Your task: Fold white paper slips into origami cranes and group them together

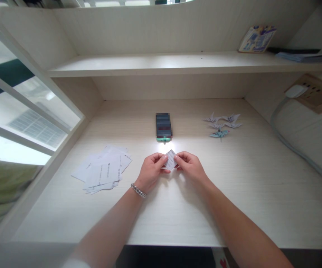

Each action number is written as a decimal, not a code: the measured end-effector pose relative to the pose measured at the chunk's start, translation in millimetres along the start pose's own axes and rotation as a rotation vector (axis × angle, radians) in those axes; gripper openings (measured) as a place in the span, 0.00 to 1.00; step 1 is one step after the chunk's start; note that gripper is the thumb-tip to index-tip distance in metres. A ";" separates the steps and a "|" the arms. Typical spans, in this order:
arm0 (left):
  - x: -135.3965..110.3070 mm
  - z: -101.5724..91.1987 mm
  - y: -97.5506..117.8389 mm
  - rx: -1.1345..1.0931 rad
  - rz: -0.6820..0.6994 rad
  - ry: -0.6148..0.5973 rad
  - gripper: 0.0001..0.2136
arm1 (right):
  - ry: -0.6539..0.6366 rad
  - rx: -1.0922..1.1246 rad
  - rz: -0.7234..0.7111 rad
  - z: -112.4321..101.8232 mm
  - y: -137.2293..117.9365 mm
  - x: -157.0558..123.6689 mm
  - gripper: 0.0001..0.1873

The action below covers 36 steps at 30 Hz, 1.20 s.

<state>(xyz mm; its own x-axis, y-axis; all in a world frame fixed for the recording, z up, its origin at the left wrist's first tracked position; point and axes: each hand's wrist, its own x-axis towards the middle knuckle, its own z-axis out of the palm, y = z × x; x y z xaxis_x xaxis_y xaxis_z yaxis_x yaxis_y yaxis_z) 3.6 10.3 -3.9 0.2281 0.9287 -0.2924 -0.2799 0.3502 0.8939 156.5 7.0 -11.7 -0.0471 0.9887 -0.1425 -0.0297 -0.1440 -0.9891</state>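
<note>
Pinch a small diamond-shaped paper (171,160) between left hand (153,166) and right hand (191,166), with both thumbs on top, gripping it firmly by its two side corners. Hold it over the desk (174,223), on the near side of the phone (163,125); cannot tell whether touching the desk. Wear a bracelet (138,190) round the left wrist. See on the desk, to the left, printed sheets (103,171) overlapping in a loose pile; at far right, five paper cranes (219,134) close together, four pale and one blue-green. See in the shelf (150,62) above, at its right end, a tilted packet (257,39), contents hidden, and beside it flat booklets (306,57). See in the wall socket (321,97) a white plug (296,91) with a grey cord (284,141) running down from it.
</note>
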 end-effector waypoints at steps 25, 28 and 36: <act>0.1 4.2 -1.1 -0.101 -0.026 0.023 0.11 | 0.250 -0.274 -0.364 7.0 -1.0 -10.4 0.07; 0.3 4.0 0.7 -0.134 -0.016 0.018 0.10 | 0.148 -0.275 -0.367 5.7 -2.1 -9.8 0.07; 3.0 2.3 -1.3 -0.045 0.086 0.065 0.10 | -0.025 -0.284 -0.311 1.5 -3.9 -8.3 0.09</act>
<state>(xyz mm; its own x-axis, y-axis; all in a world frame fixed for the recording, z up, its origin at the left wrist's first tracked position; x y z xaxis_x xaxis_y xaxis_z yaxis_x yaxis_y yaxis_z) 6.8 12.4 -5.2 0.1405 0.9609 -0.2385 -0.3378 0.2730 0.9008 155.5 -0.8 -6.5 -0.1037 0.9813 0.1619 0.2296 0.1820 -0.9561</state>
